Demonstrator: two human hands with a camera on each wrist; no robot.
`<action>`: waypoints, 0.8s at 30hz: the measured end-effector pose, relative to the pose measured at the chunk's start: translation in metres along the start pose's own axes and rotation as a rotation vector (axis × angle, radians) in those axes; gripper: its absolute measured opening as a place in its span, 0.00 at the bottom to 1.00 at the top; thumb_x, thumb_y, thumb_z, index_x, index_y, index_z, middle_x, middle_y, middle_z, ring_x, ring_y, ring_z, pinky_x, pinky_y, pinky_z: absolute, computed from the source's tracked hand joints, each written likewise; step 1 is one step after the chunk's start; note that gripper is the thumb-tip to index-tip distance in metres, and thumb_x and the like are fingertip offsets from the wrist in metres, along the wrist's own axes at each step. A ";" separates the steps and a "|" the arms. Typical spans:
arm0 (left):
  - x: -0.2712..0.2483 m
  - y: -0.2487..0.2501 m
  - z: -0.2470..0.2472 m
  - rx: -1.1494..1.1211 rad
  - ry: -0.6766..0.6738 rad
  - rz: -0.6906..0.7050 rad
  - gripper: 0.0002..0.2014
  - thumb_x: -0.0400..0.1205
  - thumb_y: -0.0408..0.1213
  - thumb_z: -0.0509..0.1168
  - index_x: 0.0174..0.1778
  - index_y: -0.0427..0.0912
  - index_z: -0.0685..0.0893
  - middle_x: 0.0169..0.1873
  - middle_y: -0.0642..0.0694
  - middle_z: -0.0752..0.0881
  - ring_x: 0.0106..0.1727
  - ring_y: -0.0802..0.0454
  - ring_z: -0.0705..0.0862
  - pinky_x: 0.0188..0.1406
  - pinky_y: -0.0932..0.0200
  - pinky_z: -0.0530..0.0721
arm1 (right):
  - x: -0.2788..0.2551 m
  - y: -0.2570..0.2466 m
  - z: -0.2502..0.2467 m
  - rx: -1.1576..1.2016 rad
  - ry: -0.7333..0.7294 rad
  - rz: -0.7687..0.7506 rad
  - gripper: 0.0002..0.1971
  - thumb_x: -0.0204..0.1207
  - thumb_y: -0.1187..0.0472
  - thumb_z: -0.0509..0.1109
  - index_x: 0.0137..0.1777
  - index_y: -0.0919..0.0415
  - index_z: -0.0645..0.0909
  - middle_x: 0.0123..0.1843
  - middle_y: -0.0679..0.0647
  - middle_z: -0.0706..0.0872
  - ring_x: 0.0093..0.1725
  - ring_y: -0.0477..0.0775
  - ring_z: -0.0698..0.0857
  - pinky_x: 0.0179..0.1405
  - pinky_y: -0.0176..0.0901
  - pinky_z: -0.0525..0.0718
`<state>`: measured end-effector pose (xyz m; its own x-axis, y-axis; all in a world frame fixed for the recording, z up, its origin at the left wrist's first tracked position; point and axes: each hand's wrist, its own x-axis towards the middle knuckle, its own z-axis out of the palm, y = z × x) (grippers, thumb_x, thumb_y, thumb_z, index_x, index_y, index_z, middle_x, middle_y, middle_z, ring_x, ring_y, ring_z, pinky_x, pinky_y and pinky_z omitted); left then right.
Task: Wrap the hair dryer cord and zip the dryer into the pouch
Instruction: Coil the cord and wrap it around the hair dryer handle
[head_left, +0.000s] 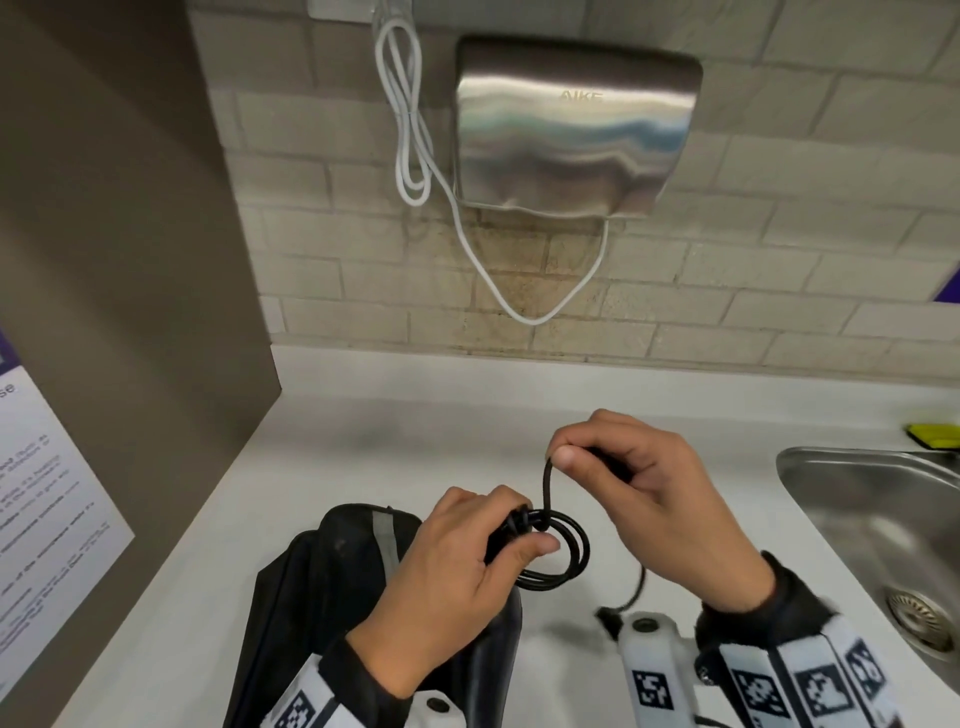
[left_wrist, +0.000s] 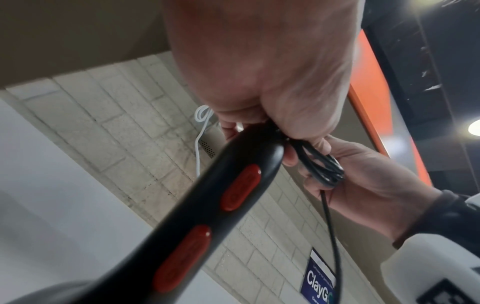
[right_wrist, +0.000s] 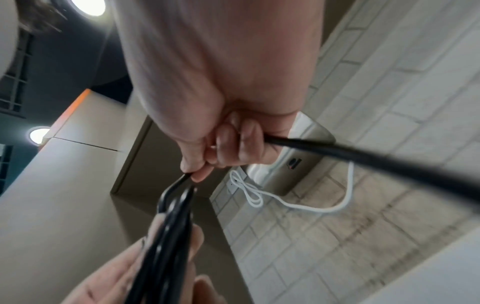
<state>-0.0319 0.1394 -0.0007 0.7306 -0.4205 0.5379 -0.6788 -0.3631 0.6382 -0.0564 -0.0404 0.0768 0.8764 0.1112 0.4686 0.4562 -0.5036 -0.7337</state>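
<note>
Cord wrap in progress, lower centre of the head view.
Left hand (head_left: 457, 566) is clamping the coiled black rubber cord (head_left: 563, 551) against the black plastic dryer handle (left_wrist: 207, 205) to anchor the loops; right hand (head_left: 644, 499) is pinching the free length, likely feeding another turn.

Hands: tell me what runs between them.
A short stretch of black cord, rising from the coils held by the left hand to the right hand's pinch; head view.

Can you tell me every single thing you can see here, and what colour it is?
hair dryer: one, black with red buttons, held.
cord: one, black, looped between hands.
pouch: one, black, counter left.
hand dryer: one, silver, on wall.
white cable: one, hanging beside it.
sink: one, steel, right.
sponge: one, yellow-green, behind sink.
poster: one, white and purple, left wall.
left hand: holds loops.
right hand: pinches cord.
</note>
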 end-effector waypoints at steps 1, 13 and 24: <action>0.000 0.000 0.000 -0.013 0.006 -0.001 0.18 0.81 0.66 0.54 0.46 0.56 0.78 0.34 0.72 0.78 0.46 0.58 0.79 0.43 0.65 0.77 | 0.000 0.005 0.004 0.050 0.022 0.026 0.08 0.77 0.55 0.69 0.42 0.55 0.88 0.32 0.43 0.81 0.30 0.41 0.77 0.35 0.25 0.73; -0.005 -0.002 0.005 -0.121 0.111 0.016 0.15 0.84 0.61 0.54 0.42 0.56 0.75 0.36 0.71 0.76 0.36 0.65 0.74 0.36 0.74 0.72 | -0.019 0.037 0.053 0.505 0.195 0.262 0.07 0.74 0.60 0.73 0.43 0.64 0.86 0.37 0.55 0.83 0.24 0.41 0.74 0.23 0.31 0.73; -0.008 -0.004 0.009 -0.107 0.280 -0.054 0.15 0.85 0.61 0.52 0.44 0.57 0.77 0.44 0.67 0.76 0.44 0.62 0.78 0.42 0.74 0.76 | -0.048 0.037 0.066 0.637 0.035 0.236 0.32 0.69 0.30 0.68 0.49 0.61 0.88 0.34 0.45 0.82 0.31 0.40 0.75 0.31 0.30 0.74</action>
<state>-0.0362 0.1363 -0.0127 0.7673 -0.1519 0.6230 -0.6377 -0.2829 0.7164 -0.0709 -0.0076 -0.0054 0.9630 0.0274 0.2682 0.2647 0.0931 -0.9598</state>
